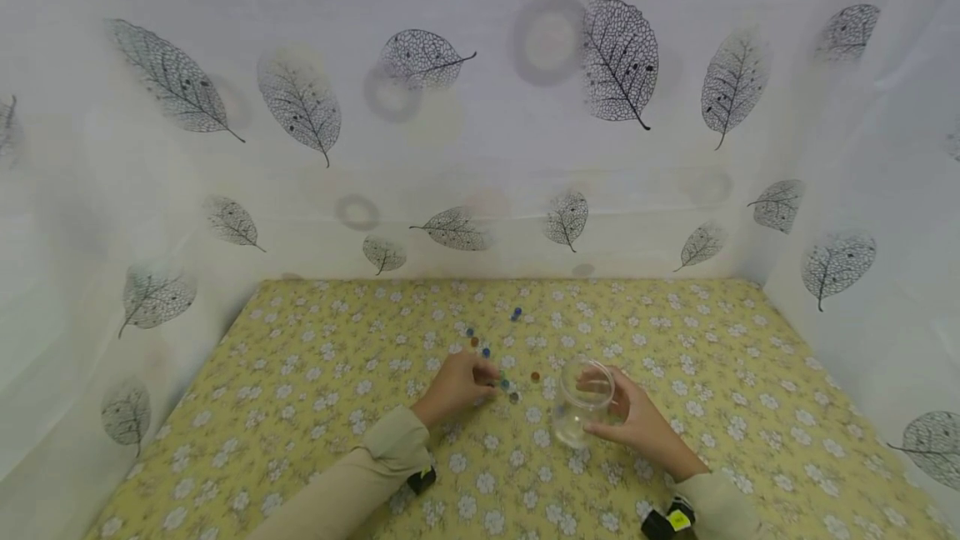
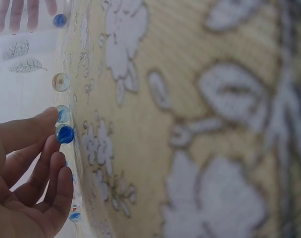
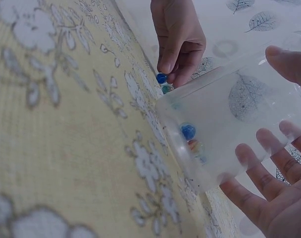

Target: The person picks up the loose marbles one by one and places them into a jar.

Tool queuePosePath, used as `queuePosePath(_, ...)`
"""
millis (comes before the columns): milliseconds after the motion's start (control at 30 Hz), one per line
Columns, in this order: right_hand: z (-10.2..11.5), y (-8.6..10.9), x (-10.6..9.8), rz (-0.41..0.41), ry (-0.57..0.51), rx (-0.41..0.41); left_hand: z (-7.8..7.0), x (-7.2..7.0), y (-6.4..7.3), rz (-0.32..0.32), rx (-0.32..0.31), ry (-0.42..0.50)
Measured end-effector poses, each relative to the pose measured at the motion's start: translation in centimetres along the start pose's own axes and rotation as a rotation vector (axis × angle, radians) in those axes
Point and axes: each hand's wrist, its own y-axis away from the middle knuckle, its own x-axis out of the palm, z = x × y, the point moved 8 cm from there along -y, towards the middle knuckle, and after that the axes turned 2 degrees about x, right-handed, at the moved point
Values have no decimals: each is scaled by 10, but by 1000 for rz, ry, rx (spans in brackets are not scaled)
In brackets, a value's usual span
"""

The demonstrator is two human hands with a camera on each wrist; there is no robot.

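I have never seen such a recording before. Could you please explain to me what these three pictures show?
No machine works here: a person uses a bare left hand and right hand. The wide picture is taken from the head, the other two from the left and right wrist. Loose glass marbles lie on a yellow flowered tablecloth. The right hand holds a clear jar, with a few marbles inside. The left fingertips are at the loose marbles; whether they pinch one is unclear.

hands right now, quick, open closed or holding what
Left hand: at a blue marble; whether pinching it cannot be told.
Right hand: holding the clear jar.
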Motion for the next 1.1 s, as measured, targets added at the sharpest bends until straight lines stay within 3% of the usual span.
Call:
queuePosePath(667, 3, 1, 0, 10, -22, -44, 6, -1, 2, 28, -72, -26)
queuePosePath(1100, 1, 1, 0, 9, -20, -43, -4, -3, 6, 27, -31, -75)
